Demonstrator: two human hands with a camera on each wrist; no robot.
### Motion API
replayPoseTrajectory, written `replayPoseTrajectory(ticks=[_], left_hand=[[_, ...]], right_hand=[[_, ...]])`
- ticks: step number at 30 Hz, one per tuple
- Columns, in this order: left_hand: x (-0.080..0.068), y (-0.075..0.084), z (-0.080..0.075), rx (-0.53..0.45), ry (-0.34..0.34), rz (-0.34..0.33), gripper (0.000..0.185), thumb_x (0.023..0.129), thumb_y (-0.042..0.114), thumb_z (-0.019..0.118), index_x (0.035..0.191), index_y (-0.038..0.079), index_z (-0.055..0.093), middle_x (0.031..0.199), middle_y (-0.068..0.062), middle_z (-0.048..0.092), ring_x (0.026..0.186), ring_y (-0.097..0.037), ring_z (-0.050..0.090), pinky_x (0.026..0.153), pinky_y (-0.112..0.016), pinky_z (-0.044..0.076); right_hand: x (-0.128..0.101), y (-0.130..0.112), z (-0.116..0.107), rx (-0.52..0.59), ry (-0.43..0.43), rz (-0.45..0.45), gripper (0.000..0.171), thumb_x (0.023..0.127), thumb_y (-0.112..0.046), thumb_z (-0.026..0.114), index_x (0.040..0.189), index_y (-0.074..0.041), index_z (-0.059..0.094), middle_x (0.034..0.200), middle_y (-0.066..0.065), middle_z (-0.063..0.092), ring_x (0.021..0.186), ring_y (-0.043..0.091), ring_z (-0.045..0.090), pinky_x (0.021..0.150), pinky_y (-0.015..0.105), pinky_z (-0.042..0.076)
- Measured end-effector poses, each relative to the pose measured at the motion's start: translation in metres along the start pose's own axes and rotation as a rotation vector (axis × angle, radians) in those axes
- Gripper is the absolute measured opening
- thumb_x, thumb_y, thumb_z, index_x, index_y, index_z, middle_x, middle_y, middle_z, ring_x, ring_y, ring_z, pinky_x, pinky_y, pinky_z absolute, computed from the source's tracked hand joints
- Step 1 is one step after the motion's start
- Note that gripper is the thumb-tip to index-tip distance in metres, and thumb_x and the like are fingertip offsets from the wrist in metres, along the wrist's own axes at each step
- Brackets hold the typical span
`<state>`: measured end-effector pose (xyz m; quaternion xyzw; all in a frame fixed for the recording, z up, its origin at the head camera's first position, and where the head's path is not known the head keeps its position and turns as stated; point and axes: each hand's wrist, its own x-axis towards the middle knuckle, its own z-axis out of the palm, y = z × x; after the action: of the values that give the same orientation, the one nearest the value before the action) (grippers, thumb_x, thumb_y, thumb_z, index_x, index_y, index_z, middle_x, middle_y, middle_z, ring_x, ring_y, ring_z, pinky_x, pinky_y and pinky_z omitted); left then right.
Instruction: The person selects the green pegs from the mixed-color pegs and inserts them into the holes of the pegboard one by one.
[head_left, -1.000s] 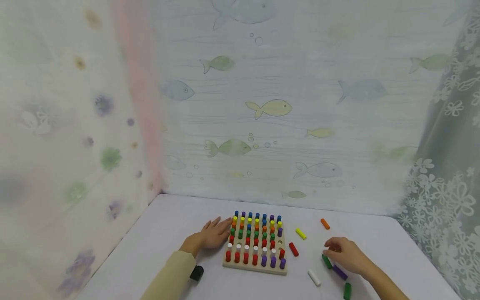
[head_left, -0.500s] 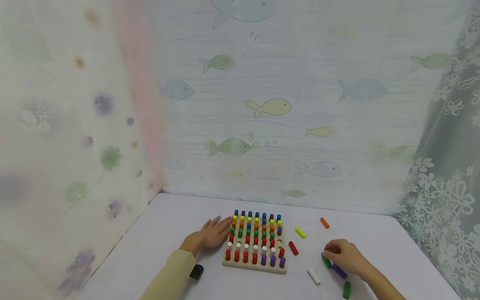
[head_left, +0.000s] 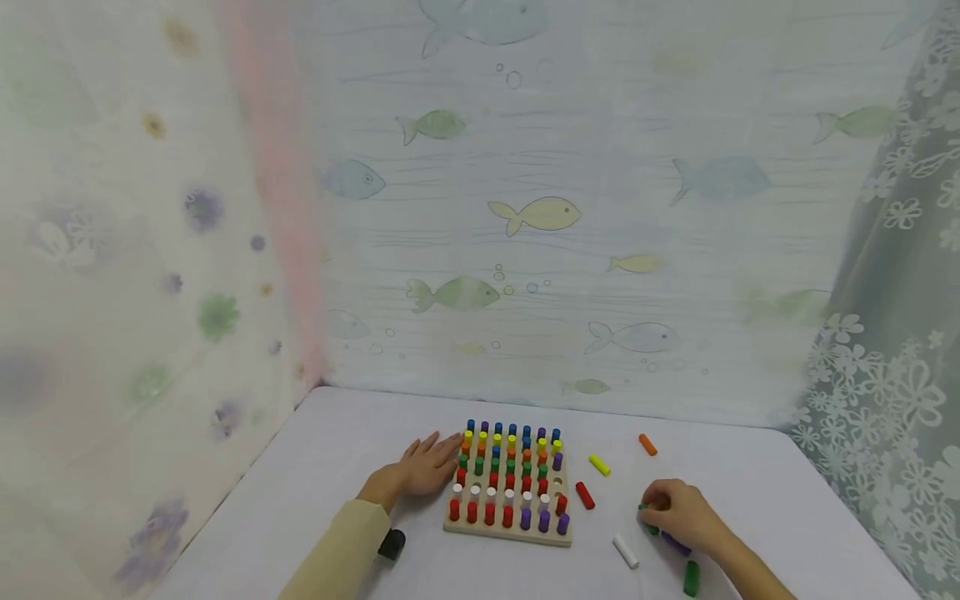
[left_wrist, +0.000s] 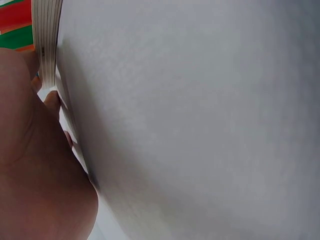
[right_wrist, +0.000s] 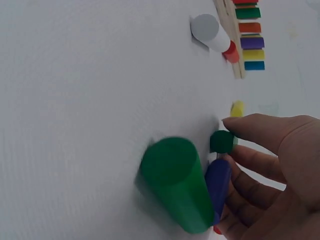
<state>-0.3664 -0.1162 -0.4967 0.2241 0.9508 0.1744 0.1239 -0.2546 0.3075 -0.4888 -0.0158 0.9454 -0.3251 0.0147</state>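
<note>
here, right grip pinching green peg end-on, long axis toward pegboard at left; left grip flat, fingers straight, steadying board edge.

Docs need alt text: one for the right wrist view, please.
The right hand pinches the end of a small green peg lying on a white table, a blue-purple peg beside its fingers. A bigger-looking green peg lies nearer the camera; a white peg lies near the pegboard.
</note>
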Motion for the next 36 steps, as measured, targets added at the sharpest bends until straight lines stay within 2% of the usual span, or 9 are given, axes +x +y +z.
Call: replayPoseTrajectory(ticks=[9,19,26,31,36], left_hand=[[0.001,0.000,0.001,0.000,-0.001,0.001,0.059,0.109,0.039,0.041,0.162,0.017,0.030,0.167,-0.005,0.032,0.156,-0.035,0.017,0.124,-0.061,0.010],[0.002,-0.001,0.001,0.005,0.006,0.011,0.059,0.109,0.040,0.040,0.162,0.017,0.030,0.167,-0.005,0.032,0.156,-0.036,0.018,0.124,-0.061,0.010],[0.002,-0.002,0.001,0.007,0.004,0.009,0.059,0.109,0.040,0.041,0.163,0.017,0.030,0.167,-0.005,0.032,0.156,-0.036,0.018,0.124,-0.061,0.010],[0.002,-0.003,0.002,0.005,0.009,0.008,0.059,0.109,0.041,0.041,0.162,0.017,0.030,0.166,-0.005,0.033,0.156,-0.035,0.018,0.124,-0.061,0.010],[0.002,-0.002,0.002,0.006,0.009,0.009,0.059,0.109,0.040,0.040,0.163,0.017,0.030,0.166,-0.005,0.032,0.156,-0.036,0.018,0.124,-0.060,0.010]], right_hand=[[0.002,-0.008,0.007,-0.005,0.019,0.003,0.010,0.085,-0.010,0.077,0.089,-0.008,0.069,0.079,-0.002,0.065,0.073,0.014,0.057,0.064,0.027,0.049],[0.008,-0.014,0.012,0.057,0.031,0.041,0.010,0.088,-0.013,0.075,0.094,-0.005,0.072,0.082,-0.001,0.069,0.075,0.015,0.061,0.066,0.031,0.051],[0.011,-0.023,0.009,0.194,0.010,0.047,0.016,0.093,-0.018,0.074,0.101,-0.003,0.072,0.086,0.001,0.070,0.078,0.017,0.062,0.065,0.031,0.052],[0.011,-0.028,0.006,0.337,-0.028,0.006,0.025,0.096,-0.019,0.071,0.108,0.004,0.070,0.089,0.004,0.072,0.082,0.020,0.067,0.067,0.031,0.056],[0.011,-0.034,0.006,0.406,-0.040,-0.017,0.027,0.096,-0.018,0.071,0.108,0.006,0.069,0.093,0.006,0.074,0.086,0.022,0.070,0.071,0.032,0.059]])
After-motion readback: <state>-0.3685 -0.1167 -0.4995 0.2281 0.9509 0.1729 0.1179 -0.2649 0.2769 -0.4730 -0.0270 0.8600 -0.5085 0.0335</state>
